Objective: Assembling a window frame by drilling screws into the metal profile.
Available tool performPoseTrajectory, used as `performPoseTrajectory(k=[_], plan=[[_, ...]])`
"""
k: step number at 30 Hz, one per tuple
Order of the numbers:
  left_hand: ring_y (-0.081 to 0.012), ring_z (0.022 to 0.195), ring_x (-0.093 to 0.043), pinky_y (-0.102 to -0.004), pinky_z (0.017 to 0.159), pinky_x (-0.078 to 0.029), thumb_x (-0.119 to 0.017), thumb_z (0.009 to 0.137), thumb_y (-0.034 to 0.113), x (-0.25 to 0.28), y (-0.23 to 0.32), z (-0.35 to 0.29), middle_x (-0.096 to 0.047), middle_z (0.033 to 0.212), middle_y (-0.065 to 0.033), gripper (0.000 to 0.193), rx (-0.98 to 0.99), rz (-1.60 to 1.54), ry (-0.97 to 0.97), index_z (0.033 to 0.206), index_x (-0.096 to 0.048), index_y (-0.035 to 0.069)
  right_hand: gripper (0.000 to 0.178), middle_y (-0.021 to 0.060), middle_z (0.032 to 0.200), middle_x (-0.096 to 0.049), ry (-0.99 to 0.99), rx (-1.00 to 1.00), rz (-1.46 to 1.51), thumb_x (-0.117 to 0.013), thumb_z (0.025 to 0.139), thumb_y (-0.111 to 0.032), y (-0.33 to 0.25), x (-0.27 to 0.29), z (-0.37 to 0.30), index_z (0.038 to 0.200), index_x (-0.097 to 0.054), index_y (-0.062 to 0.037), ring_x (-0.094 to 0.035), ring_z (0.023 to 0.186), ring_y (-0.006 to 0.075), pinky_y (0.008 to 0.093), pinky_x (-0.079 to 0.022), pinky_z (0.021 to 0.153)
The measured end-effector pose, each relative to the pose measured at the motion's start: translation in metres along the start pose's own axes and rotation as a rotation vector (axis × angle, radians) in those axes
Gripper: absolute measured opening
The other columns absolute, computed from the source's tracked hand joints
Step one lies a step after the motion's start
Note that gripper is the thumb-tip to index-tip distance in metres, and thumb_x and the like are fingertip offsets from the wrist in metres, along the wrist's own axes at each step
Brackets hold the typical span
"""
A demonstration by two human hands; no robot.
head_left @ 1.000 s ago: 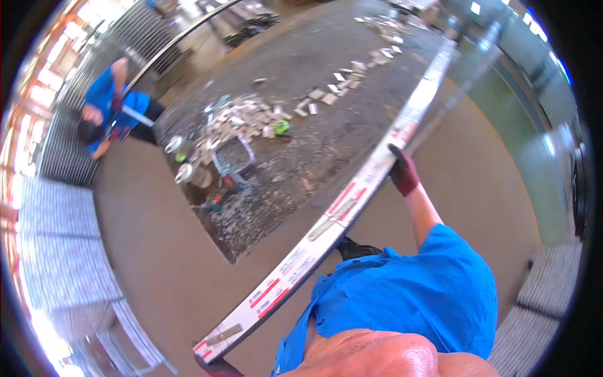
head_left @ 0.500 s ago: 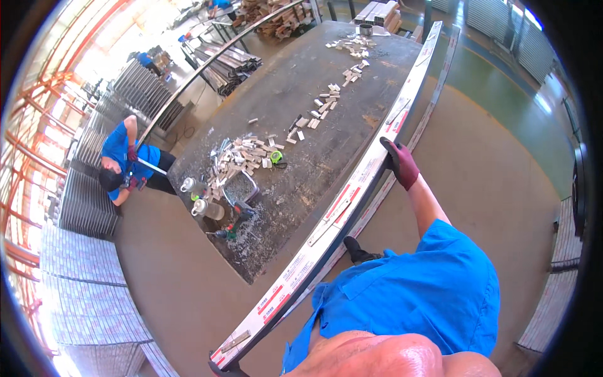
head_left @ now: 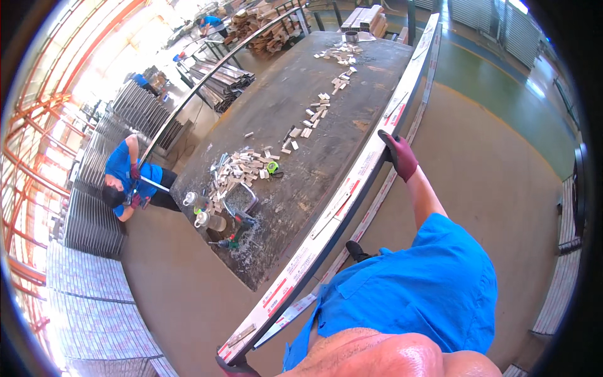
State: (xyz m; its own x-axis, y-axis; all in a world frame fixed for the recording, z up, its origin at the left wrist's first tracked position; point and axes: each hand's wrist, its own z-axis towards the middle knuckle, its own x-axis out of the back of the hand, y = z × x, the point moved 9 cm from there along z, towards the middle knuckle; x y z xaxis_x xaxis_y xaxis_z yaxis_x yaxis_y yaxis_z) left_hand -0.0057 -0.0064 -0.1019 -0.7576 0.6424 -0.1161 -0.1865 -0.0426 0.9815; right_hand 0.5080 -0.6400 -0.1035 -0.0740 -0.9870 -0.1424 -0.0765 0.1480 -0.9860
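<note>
A long frame profile (head_left: 301, 257) with white-and-red film on its upper face and a dark side runs diagonally in front of me. My right hand (head_left: 401, 156), in a maroon and dark grey glove, is closed over it near its middle. My left hand (head_left: 236, 368), gloved too and partly cut off by the lower edge, grips the near-left end. A small metal plate (head_left: 242, 335) lies in that end's face. Farther along are a longer narrow fitting (head_left: 331, 215) and another slim one (head_left: 396, 104). Below the profile runs a second film-covered profile (head_left: 377, 204).
On the dark worktable (head_left: 276, 88) lie many small blocks (head_left: 242, 169), a green tape measure (head_left: 272, 168), a drill (head_left: 233, 239), a tray (head_left: 242, 200) and jugs (head_left: 213, 221). A co-worker (head_left: 129, 173) holds another long profile at the left. Stacked profiles (head_left: 91, 283) stand behind.
The profile's near end has shifted slightly right in the picture, and both hands with it. My view has turned a little. The grips look the same.
</note>
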Motion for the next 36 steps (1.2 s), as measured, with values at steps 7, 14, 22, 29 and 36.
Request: performPoseTrajectory(k=[7,14,22,29,36], plan=[[-0.0292,0.125,-0.060,-0.0466,0.112,-0.047,-0.049,0.105,0.037,-0.008,-0.003,-0.004,-0.065,0.126,-0.0157,0.046,0.000,-0.019,0.020,0.128,-0.064,0.000,0.045,-0.0033,0.086,-0.063,0.017,0.024,0.047,-0.075,0.096,-0.049,-0.012,-0.004,0.000,0.108,-0.072,-0.0057,-0.060,0.073,0.0078,0.0278,-0.051,0.067],[-0.0296,0.126,-0.060,-0.0468,0.112,-0.047,-0.049,0.105,0.037,-0.009,-0.007,-0.012,-0.064,0.127,-0.0160,0.047,0.016,-0.026,0.063,0.129,-0.064,0.000,0.044,-0.0020,0.090,-0.066,-0.013,0.006,0.076,-0.077,0.095,-0.046,0.013,0.007,0.027,0.113,-0.072,-0.0056,-0.064,0.075,0.0087,0.0279,-0.053,0.068],[-0.0300,0.126,-0.060,-0.0470,0.112,-0.047,-0.049,0.106,0.038,-0.012,-0.012,-0.023,-0.064,0.128,-0.0164,0.048,0.035,-0.039,0.116,0.130,-0.063,0.000,0.046,0.0042,0.102,-0.073,-0.035,0.001,0.189,-0.075,0.096,-0.042,0.004,-0.005,0.020,0.122,-0.070,-0.0036,-0.071,0.088,0.0141,0.0319,-0.058,0.080],[-0.0304,0.127,-0.060,-0.0472,0.112,-0.047,-0.049,0.106,0.038,-0.011,-0.011,-0.031,-0.064,0.129,-0.0167,0.048,0.044,-0.044,0.152,0.131,-0.062,0.000,0.044,0.0060,0.103,-0.073,-0.067,0.028,0.310,-0.074,0.097,-0.039,0.014,0.005,0.029,0.122,-0.069,-0.0028,-0.072,0.089,0.0157,0.0320,-0.058,0.080],[-0.0307,0.127,-0.060,-0.0473,0.113,-0.047,-0.048,0.106,0.038,-0.012,-0.008,-0.034,-0.063,0.130,-0.0170,0.049,0.046,-0.053,0.179,0.133,-0.062,-0.001,0.043,0.0024,0.094,-0.071,-0.077,0.019,0.244,-0.075,0.096,-0.041,0.002,-0.004,0.022,0.117,-0.071,-0.0034,-0.067,0.080,0.0120,0.0286,-0.054,0.072]])
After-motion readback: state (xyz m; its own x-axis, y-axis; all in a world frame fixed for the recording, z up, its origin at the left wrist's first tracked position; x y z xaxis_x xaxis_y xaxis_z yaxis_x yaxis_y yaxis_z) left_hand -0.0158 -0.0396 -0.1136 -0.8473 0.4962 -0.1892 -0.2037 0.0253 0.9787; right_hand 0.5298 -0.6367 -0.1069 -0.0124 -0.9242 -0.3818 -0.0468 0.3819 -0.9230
